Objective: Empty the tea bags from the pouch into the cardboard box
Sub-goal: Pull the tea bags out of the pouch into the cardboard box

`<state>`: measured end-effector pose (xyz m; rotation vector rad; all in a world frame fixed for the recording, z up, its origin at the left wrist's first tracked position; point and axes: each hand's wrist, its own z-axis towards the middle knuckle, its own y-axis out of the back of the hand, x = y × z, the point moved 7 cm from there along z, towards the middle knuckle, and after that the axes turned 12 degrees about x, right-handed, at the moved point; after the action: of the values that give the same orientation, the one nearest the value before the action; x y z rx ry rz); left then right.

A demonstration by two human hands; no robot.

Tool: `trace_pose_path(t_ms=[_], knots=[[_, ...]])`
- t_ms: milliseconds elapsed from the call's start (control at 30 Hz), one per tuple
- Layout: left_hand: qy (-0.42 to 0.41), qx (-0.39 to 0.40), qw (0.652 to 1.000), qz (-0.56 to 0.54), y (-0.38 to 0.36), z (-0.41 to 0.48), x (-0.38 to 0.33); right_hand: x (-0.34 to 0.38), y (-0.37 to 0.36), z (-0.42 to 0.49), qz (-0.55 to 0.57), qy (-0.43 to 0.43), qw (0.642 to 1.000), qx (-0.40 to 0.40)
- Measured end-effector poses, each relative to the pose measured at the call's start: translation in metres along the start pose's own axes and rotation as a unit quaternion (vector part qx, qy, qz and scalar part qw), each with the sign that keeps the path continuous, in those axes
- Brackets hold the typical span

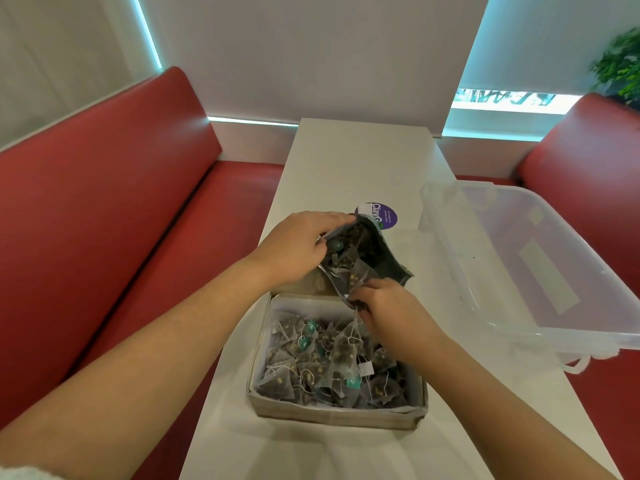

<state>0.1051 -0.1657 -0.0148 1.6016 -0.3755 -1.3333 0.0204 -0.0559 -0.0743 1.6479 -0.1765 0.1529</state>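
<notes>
Low in the centre of the frame, an open cardboard box [337, 415] with soft, creased grey walls and a white paper lining sits on a narrow white table [360, 157], heaped with pyramid-shaped mesh tea bags [341, 358] of dark leaf, their thin white strings and small teal and white tags tangled across the pile. Just above the box's far edge, two bare forearms reach in from the bottom corners to a dark, crumpled pouch [374, 251] tipped mouth-down towards the box, more bags crowding its opening. The left hand [294, 247] grips the pouch's upper rim from the left side, fingers curled over the edge; the right hand [388, 306] pinches the lower lip of the mouth, closed on the pouch just over the box. A purple round label with white lettering shows at the pouch's far end. To the right, touching the table's edge, lies a clear, glossy plastic bin [540, 265] with a rounded rim. Red padded bench seats [114, 188] flank the table, with pale blinds across the upper frame and green foliage [620, 64] at the upper right.
</notes>
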Motion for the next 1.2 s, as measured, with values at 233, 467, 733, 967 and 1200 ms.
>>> trace_pose_path(t_ms=[233, 467, 733, 967, 1200], knots=[[-0.004, -0.003, 1.0, -0.006, 0.001, -0.001, -0.001, -0.003, 0.014, -0.019, 0.156, 0.052, 0.982, -0.097], [-0.009, -0.005, 1.0, 0.005, 0.002, 0.0, 0.001, 0.008, 0.036, -0.054, 0.252, 0.094, 0.953, -0.142], [-0.008, -0.007, 1.0, 0.004, 0.002, -0.001, 0.0, -0.002, -0.018, -0.068, 0.246, 0.009, 0.961, 0.123], [-0.008, -0.002, 1.0, 0.002, 0.0, -0.002, -0.004, 0.006, 0.027, -0.051, 0.173, 0.025, 0.983, -0.062], [-0.003, 0.01, 1.0, -0.005, -0.001, -0.003, -0.004, -0.014, 0.002, 0.073, 0.027, -0.118, 0.986, 0.114]])
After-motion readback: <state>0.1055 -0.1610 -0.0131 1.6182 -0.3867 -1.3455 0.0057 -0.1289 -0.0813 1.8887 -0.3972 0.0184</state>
